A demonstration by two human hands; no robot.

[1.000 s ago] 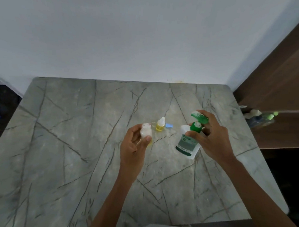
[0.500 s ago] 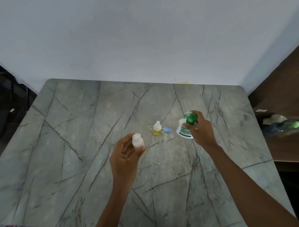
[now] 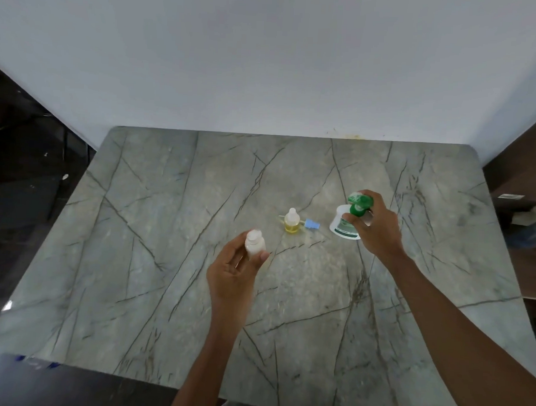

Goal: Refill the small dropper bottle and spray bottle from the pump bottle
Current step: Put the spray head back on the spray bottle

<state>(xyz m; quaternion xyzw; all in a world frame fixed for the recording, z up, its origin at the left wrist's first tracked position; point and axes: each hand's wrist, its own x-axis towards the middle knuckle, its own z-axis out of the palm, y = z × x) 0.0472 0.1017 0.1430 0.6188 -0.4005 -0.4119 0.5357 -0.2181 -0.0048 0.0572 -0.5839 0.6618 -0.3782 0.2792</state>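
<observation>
- Left hand [image 3: 231, 272]: raised over the worktop [image 3: 135, 258], palm turned up, thumb and fingers curled round a white bottle [image 3: 254, 245].
- White bottle: upright in that grip, neck poking up above the fingertips, no cap on it. Thumb tip presses its right side.
- Right hand [image 3: 379, 230]: further out and to the right of the left hand, fingers wrapped round the neck of the pump bottle [image 3: 342, 229] just under the green pump head [image 3: 359, 202].
- Pump bottle: white with a green label, tilted, its body sticking out left of the right hand. Cannot tell whether its base touches the worktop.
- Dropper bottle [image 3: 291, 223]: stands upright on the worktop between the two hands, beyond the left hand and left of the right one. Yellow liquid in its lower half, pale nozzle tip on top, touched by neither hand.
- Blue cap [image 3: 312, 225]: lies on the worktop just beside the dropper bottle, on the right-hand side, short of the pump bottle.
- Worktop: grey stone with dark veins, both forearms reaching across it from the near edge.
- Wall [image 3: 266, 64]: plain and pale, along the far edge beyond both hands.
</observation>
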